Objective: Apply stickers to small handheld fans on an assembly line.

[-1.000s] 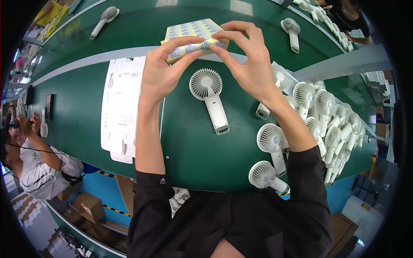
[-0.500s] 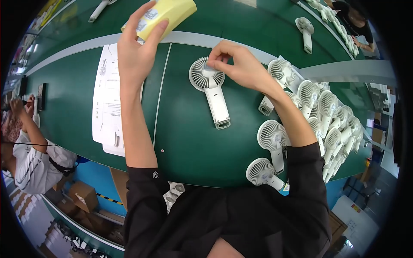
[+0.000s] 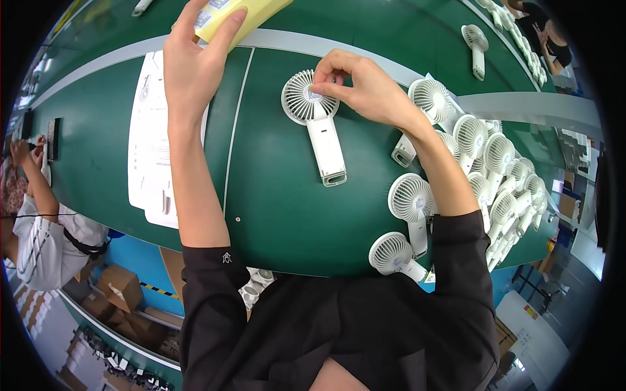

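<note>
Moved towards the centre of the handheld fan (image 3: 321,133), below the right fingertips (image 3: 318,87), since the earlier frame: label (image 3: 313,95), pinched by right hand (image 3: 362,86), best pressed flat; yellow label sheets (image 3: 253,21), gripped by left hand (image 3: 195,70).

Left hand (image 3: 194,68) — farther forward of the two, thumb and fingers in a clasp; left forearm (image 3: 195,179), bare, nearly straight. Right hand (image 3: 362,88) — thumb and forefinger pinched, remaining fingers curled; right forearm (image 3: 448,174), bare, slanting inward.
</note>
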